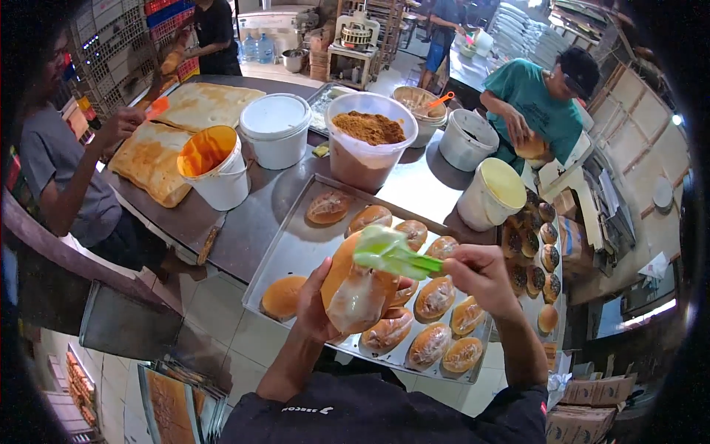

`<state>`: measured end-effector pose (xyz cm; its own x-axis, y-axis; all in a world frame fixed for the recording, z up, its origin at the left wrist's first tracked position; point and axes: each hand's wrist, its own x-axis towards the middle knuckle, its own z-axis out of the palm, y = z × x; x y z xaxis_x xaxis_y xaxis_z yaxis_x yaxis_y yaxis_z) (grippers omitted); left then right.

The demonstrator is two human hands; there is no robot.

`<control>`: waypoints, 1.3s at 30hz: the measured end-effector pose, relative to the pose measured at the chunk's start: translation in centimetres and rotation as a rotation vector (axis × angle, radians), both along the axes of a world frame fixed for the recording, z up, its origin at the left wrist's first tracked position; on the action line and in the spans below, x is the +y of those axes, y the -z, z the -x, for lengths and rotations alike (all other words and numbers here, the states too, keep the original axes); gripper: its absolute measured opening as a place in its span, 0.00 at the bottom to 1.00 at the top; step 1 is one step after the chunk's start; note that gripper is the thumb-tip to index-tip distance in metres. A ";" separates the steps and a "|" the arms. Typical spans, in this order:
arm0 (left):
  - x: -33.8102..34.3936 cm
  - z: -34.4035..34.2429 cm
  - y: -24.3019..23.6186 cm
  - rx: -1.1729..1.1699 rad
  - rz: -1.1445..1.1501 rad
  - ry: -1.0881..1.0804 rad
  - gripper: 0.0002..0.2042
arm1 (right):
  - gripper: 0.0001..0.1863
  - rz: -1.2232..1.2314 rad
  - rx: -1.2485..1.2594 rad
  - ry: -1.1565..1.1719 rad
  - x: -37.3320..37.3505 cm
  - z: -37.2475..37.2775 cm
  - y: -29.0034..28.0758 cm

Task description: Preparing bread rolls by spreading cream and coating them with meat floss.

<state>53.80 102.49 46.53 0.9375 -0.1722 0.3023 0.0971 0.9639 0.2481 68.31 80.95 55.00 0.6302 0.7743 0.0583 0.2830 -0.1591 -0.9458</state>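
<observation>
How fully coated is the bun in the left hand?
Partly: the bun has white spread on its lower part, bare crust at upper left. The green spatula hides some.

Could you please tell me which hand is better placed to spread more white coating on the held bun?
Probably the right hand: it grips the green spatula, whose coated blade is over the bun. The left hand is busy cradling it.
</observation>
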 end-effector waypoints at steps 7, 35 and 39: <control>-0.2 -0.5 -0.2 0.143 0.012 -0.055 0.37 | 0.11 0.026 -0.581 0.087 -0.4 0.8 -0.8; 0.5 -2.9 0.6 0.207 0.070 -0.167 0.37 | 0.24 0.292 -1.393 -0.212 -1.0 7.3 1.1; -0.1 -2.6 0.2 0.238 0.125 -0.167 0.34 | 0.19 0.223 -1.004 -0.164 -1.5 5.5 0.4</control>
<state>56.39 102.40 46.29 0.9967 0.0146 0.0797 -0.0238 0.9930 0.1158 62.77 79.41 54.58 0.2570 0.9035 0.3429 0.9574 -0.1898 -0.2176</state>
